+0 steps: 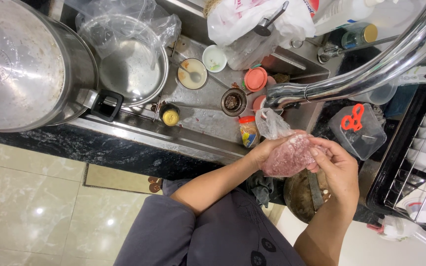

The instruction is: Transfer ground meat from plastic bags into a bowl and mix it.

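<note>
A clear plastic bag of pinkish minced meat (288,156) is held between both hands above the dark counter edge, below the spout of the curved chrome tap (351,81). The left hand (264,150) is closed on the bag from its nine o'clock side, the fingers curled around and under it and the thumb laid over the top. The right hand (335,165) is set against the bag from three o'clock, its fingertips (314,151) pinched narrowly on the plastic at the bag's right edge. The loose neck of the bag is seen rising toward twelve o'clock, in front of the tap.

At ten o'clock from the bag a small jar with an orange lid (247,131) stands in the steel sink (208,128). At six o'clock, beneath the hands, a brown wooden bowl (301,194) is partly covered. At two o'clock a clear container with red scissors (357,129) is seen.
</note>
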